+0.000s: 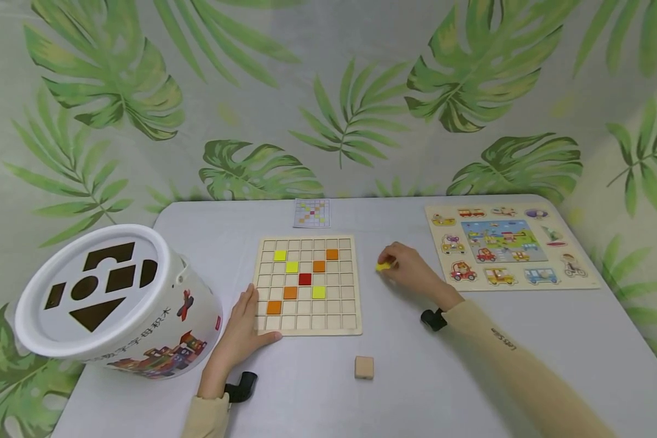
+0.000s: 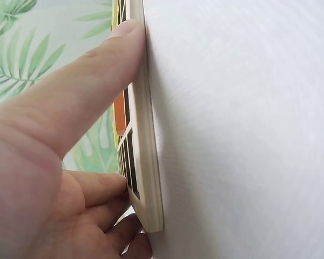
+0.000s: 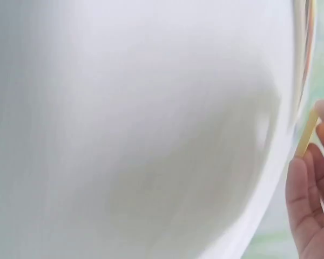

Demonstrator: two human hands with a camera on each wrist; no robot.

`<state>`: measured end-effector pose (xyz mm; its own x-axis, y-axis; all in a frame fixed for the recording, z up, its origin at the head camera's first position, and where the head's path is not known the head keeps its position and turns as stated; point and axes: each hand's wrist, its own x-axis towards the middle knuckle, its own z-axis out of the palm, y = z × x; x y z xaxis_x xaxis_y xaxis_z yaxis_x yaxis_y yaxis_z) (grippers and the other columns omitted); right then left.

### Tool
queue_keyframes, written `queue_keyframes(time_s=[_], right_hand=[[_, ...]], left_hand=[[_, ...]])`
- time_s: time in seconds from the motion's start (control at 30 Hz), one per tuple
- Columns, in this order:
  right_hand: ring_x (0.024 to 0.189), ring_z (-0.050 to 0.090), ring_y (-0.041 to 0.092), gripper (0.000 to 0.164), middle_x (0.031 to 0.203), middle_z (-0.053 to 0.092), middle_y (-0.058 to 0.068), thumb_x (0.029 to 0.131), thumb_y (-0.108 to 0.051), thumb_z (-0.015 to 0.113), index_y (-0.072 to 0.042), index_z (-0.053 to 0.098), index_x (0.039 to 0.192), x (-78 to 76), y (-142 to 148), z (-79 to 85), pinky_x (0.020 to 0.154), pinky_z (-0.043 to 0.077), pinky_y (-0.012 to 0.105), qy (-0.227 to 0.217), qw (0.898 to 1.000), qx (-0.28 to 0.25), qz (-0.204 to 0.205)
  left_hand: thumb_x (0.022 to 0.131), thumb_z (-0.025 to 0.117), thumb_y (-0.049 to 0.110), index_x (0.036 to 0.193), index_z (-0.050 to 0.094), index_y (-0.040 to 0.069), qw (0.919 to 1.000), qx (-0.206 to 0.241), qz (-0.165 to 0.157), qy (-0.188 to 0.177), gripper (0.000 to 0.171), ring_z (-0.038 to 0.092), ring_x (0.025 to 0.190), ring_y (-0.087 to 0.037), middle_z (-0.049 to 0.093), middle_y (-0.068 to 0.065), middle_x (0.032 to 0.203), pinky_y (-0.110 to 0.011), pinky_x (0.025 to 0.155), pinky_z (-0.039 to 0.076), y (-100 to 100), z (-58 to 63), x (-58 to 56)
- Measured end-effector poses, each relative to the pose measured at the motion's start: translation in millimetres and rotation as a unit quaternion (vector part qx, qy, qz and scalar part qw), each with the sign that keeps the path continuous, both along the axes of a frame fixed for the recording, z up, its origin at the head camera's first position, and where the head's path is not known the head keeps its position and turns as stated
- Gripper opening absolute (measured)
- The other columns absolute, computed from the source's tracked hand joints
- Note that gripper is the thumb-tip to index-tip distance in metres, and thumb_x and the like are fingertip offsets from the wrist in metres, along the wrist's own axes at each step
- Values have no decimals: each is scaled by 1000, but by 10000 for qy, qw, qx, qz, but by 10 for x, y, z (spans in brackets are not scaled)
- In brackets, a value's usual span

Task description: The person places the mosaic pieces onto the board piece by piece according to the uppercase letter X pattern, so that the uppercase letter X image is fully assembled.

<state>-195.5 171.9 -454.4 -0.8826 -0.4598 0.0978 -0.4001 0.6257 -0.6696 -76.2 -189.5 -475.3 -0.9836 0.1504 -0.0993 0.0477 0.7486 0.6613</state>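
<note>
A square wooden grid board (image 1: 336,316) lies mid-table. Its cells hold a red tile (image 1: 305,279), several orange tiles, among them an orange tile (image 1: 333,254) at upper right, and three yellow tiles, one a yellow tile (image 1: 319,292) right of the lower centre. My left hand (image 1: 242,325) rests at the board's lower left corner, thumb on the near edge and extended fingers along the left side. Right of the board, my right hand (image 1: 407,267) pinches a yellow tile (image 3: 308,132) between thumb and fingertips, held above the table.
Behind the board lies a small card (image 1: 312,213) printed with a coloured grid. A vehicle puzzle board (image 1: 449,281) is at the right. On the left stands a white bucket (image 1: 197,310) with shaped holes in its lid. A plain wooden block (image 1: 364,368) sits near the front.
</note>
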Motion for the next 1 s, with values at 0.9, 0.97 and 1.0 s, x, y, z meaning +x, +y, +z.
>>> queue_keyframes(time_s=[0.9, 0.97, 1.0], right_hand=[[101, 55, 14, 16, 105, 62, -4, 86, -5, 67, -10, 69, 102, 421, -1054, 80, 91, 45, 29, 132, 9813, 686, 1792], [106, 55, 14, 19, 109, 62, -3, 88, -5, 64, -10, 69, 105, 407, -1156, 112, 94, 43, 29, 112, 9786, 695, 1935], [108, 54, 14, 20, 111, 62, -3, 89, -4, 62, -10, 69, 107, 401, -1212, 122, 96, 42, 29, 106, 9763, 708, 2042]], left_hand=[[78, 81, 24, 148, 12, -11, 10000, -81, -25, -52, 104, 3, 141, -45, 4, -26, 156, -61, 109, 12, -3, -3, -3], [78, 80, 24, 148, 12, -12, 9999, -110, -36, -51, 104, 3, 141, -45, 4, -26, 156, -61, 108, 13, -4, -2, -7], [78, 80, 25, 148, 12, -12, 9999, -103, -45, -53, 104, 3, 141, -45, 4, -26, 156, -61, 108, 13, -4, 0, -7]])
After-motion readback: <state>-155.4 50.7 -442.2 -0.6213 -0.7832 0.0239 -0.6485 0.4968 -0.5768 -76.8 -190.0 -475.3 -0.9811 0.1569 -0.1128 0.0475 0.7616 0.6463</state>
